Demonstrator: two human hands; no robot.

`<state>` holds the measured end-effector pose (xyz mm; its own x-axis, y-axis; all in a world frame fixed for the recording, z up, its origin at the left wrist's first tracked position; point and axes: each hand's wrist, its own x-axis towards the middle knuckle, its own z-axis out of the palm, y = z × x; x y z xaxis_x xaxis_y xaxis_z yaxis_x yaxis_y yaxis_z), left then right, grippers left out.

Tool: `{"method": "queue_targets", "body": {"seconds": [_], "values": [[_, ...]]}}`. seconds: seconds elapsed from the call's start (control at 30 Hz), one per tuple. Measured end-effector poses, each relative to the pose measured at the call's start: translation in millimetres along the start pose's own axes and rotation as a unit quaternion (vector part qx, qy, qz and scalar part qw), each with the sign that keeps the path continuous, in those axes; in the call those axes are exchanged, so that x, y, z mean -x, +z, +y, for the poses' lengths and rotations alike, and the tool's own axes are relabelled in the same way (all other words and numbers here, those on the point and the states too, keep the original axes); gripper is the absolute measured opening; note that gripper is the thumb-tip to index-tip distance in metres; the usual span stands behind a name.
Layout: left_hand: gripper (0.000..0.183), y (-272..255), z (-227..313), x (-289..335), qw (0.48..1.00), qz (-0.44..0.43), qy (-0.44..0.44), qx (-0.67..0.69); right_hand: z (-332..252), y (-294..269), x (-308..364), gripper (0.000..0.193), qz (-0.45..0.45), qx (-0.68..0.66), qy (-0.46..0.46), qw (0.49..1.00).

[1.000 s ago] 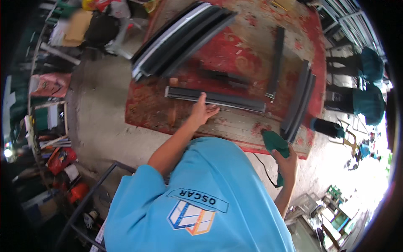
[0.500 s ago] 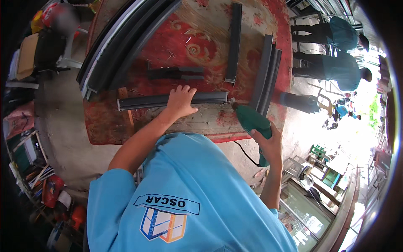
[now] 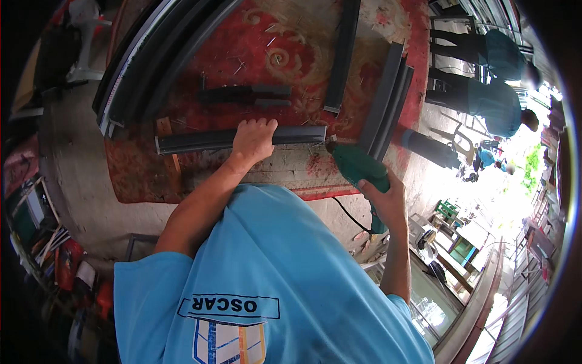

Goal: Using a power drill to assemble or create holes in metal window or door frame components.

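Note:
A short dark grey metal profile (image 3: 199,141) lies crosswise near the front edge of the table. My left hand (image 3: 253,144) is closed over its middle, with the fingers hooked over the far side. In my right hand (image 3: 388,197) is a green power drill (image 3: 359,167), gripped by its handle and pointed left. The drill's front end is close by the profile's right end; whether they touch I cannot tell. A black cord hangs from the drill's handle.
The table (image 3: 303,60) has a worn red patterned cover. Long dark profiles (image 3: 163,60) curve along its left side, and more lie right (image 3: 385,103) and far (image 3: 343,54). A wood strip (image 3: 172,164) pokes out under the held profile. Two people (image 3: 500,103) stand beyond the right side.
My left hand's fingers, spread over the profile before, are now wrapped round it. The drill has come slightly nearer to the profile's right end. The whole view has shifted a little.

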<state>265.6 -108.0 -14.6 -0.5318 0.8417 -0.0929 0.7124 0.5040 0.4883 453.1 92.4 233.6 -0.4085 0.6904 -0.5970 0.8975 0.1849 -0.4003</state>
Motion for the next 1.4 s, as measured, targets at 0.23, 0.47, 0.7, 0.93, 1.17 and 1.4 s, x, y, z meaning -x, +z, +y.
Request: {"method": "queue_targets", "body": {"seconds": [0.23, 0.47, 0.7, 0.93, 1.17, 1.4], "values": [[0.034, -1, 0, -1, 1.000, 0.000, 0.003, 0.008, -3, 3, -1, 0.064, -0.006, 0.000, 0.006, 1.000], [0.035, -1, 1, -1, 1.000, -0.015, -0.005, 0.002, -4, 3, -1, 0.064, -0.008, -0.002, -0.002, 1.000], [0.037, -1, 0, -1, 1.000, -0.009, -0.002, -0.001, -4, 4, -2, 0.065, -0.006, 0.009, 0.001, 1.000], [0.035, 1, -1, 0, 1.000, 0.010, 0.007, -0.001, -5, 3, -2, 0.064, -0.010, 0.008, 0.002, 1.000], [0.035, 1, -1, 0, 1.000, 0.002, 0.002, 0.001, -9, 3, -3, 0.064, -0.008, 0.013, -0.018, 1.000], [0.035, 4, -1, -2, 1.000, -0.001, 0.001, 0.000, -14, -8, -22, 0.065, -0.065, 0.111, -0.068, 0.989]]}}
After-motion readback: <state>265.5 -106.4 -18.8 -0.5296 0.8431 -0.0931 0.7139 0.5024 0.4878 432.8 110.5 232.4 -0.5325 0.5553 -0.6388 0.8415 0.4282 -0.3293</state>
